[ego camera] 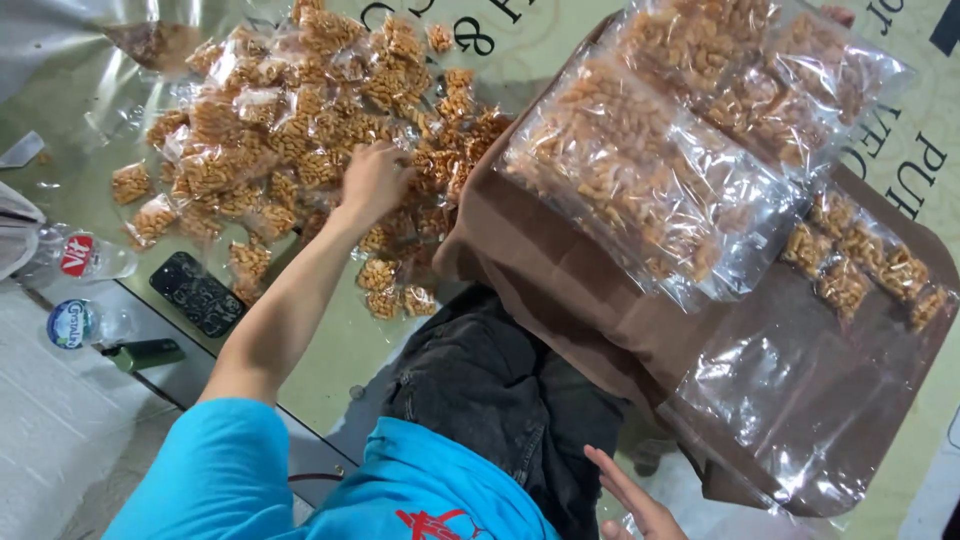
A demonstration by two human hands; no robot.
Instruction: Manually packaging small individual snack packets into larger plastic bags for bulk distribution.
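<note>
A heap of small clear packets of orange-brown snacks is spread over a glossy sheet on the floor. My left hand reaches into the heap's near right side with its fingers curled down among the packets; whether it grips one is hidden. My right hand hovers low by my knee, fingers apart and holding nothing. A large clear bag packed with such packets lies on a brown cloth over my lap. A second full bag lies behind it.
To the right, a mostly flat clear bag holds a row of packets at its far end. A black phone, two plastic bottles and a small dark green object lie at the left.
</note>
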